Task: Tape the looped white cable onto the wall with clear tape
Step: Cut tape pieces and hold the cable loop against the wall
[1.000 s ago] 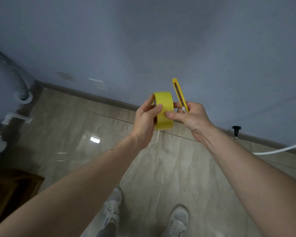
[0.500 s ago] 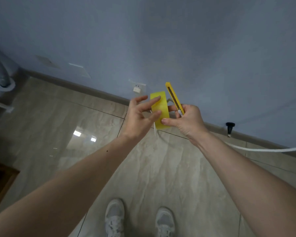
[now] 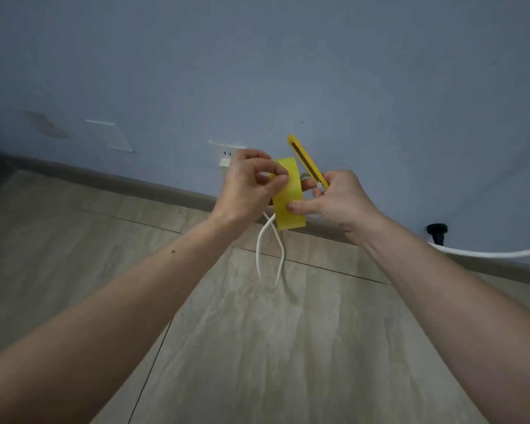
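Note:
A yellowish roll of tape (image 3: 288, 197) is held up in front of the blue-grey wall (image 3: 288, 71). My right hand (image 3: 334, 203) grips the roll with thumb on its face and also holds a yellow utility knife (image 3: 308, 162) that sticks up and left. My left hand (image 3: 248, 185) has its fingers curled at the roll's upper left edge, pinching at the tape surface. A loop of white cable (image 3: 268, 255) hangs below the hands, down to the floor.
A white wall socket (image 3: 224, 151) with a plug sits behind my left hand; two blank plates (image 3: 109, 134) lie further left. A thicker white cable (image 3: 487, 254) runs right from a black door stop (image 3: 438, 232). Tiled floor (image 3: 257, 347) below.
My view has swung right and down, showing the socket and hanging cable loop. My left hand's fingers have curled in from spread to pinching at the roll's edge.

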